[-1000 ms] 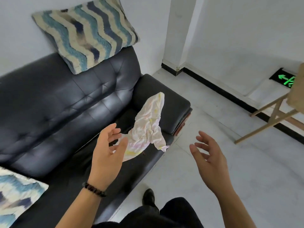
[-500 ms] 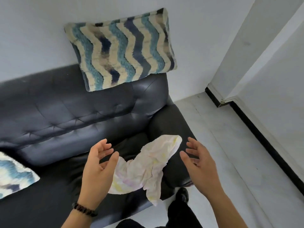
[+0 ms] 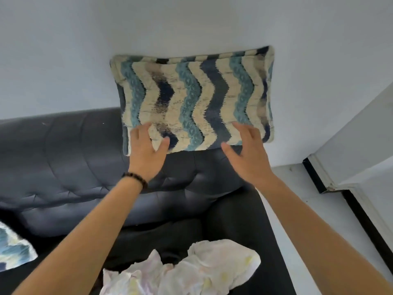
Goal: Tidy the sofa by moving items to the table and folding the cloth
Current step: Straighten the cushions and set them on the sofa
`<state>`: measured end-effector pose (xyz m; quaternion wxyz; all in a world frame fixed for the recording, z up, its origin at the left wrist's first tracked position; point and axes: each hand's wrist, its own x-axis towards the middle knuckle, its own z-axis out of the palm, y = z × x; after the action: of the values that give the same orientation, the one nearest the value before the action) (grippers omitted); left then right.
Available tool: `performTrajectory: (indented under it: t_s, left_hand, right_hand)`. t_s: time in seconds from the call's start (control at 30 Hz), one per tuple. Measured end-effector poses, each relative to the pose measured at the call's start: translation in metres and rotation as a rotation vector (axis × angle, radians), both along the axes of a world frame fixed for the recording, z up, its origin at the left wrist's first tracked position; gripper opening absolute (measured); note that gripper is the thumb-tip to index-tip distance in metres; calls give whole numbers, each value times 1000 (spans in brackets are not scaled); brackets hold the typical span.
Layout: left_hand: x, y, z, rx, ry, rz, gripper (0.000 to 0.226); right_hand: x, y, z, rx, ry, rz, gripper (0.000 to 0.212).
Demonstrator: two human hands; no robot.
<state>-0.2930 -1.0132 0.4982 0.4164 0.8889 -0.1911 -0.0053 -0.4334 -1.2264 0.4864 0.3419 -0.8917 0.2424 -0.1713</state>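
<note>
A blue, navy and cream zigzag pillow (image 3: 197, 99) rests on top of the black leather sofa's backrest (image 3: 63, 158), leaning on the wall. My left hand (image 3: 146, 152) is spread open with its fingertips against the pillow's lower left corner. My right hand (image 3: 248, 154) is spread open at the pillow's lower right edge, its fingertips over the fabric. A crumpled white cloth with pale yellow and pink marks (image 3: 191, 271) lies on the seat and armrest, below and between my forearms.
A second zigzag pillow (image 3: 14, 250) shows at the left edge on the seat. The sofa's right armrest (image 3: 240, 218) borders pale floor tiles (image 3: 302, 199). A white wall with black skirting (image 3: 314, 175) stands at the right.
The view tilted up from the cloth to the upper pillow. Both hands rose from beside the cloth and reached up to the pillow's lower edge. The cloth stays on the sofa.
</note>
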Motion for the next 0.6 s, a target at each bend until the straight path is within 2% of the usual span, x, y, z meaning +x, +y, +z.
performTrajectory:
  t_s: [0.07, 0.13, 0.2, 0.33, 0.5, 0.6]
  left_hand:
    - [62, -23, -24, 140, -18, 42, 78]
    - [110, -40, -51, 271, 46, 92, 90]
    - [135, -50, -80, 350, 47, 102, 94]
    - [156, -70, -122, 369, -9, 134, 95]
    - [187, -90, -134, 338, -63, 131, 94]
    - [192, -93, -138, 321, -109, 131, 88]
  right_hand:
    - [61, -32, -15, -19, 18, -64, 73]
    - [114, -60, -31, 23, 112, -141, 90]
    - [148, -74, -51, -64, 225, -172, 101]
    - [182, -79, -88, -301, 266, -228, 101]
    - [227, -102, -95, -429, 307, -248, 97]
    - [230, -105, -105, -475, 230, -274, 91]
